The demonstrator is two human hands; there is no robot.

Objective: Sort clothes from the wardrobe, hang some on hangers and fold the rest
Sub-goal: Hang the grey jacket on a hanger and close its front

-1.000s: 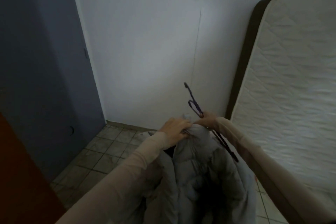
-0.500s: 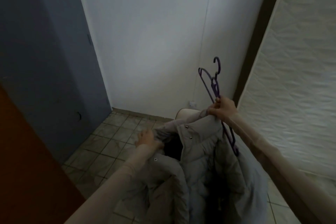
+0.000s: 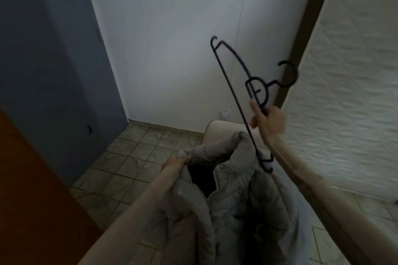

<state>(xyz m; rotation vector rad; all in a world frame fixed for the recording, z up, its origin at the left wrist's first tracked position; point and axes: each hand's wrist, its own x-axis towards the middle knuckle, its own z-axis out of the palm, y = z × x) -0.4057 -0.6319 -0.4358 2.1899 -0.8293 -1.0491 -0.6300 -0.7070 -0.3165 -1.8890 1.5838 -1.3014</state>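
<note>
Puffer jacket hangs nearest me at 6 o'clock, front open, dark lining showing. My left hand pinches its collar edge at 7 o'clock. My right hand at 2 o'clock grips the purple hanger near its neck (tilted, lower tip touching the jacket's shoulder). Beyond: tiled floor, mattress leaning at 3 o'clock.

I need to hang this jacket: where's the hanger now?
The purple hanger is right of centre, gripped by the right hand, above the grey puffer jacket, beside the leaning mattress.
</note>
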